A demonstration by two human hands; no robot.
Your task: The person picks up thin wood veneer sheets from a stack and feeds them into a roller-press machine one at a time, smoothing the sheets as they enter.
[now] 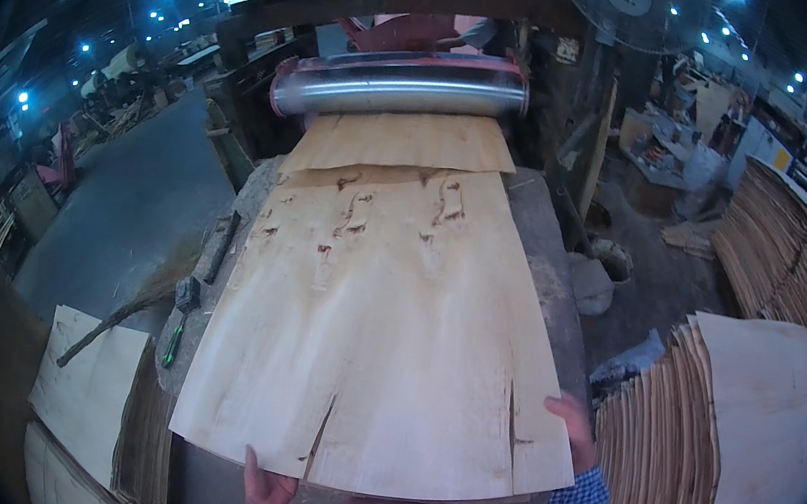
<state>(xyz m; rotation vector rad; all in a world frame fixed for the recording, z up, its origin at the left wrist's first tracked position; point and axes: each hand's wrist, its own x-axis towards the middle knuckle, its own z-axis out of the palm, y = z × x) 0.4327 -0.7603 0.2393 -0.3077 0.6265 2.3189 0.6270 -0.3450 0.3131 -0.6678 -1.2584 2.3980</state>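
Note:
A wide, pale wood veneer sheet [392, 341] lies before me on a grey worktable [552, 270]. Dark knots mark its far part, and two splits run in from its near edge. My left hand [268, 489] is closed at the near edge, left of the middle, its fingers partly hidden under the wood. At the right edge, close to the near corner, my right hand [575, 430] grips the sheet, most of its fingers out of sight below. A second veneer sheet [397, 140] overlaps the far end and reaches up to a shiny metal roller [403, 88].
Stacks of veneer [768, 398] stand at my right, and a lower veneer stack [89, 395] is at my left. A green-handled tool [172, 345] lies on the table's left edge. Beyond the roller, a person's pink clothing [400, 32] shows.

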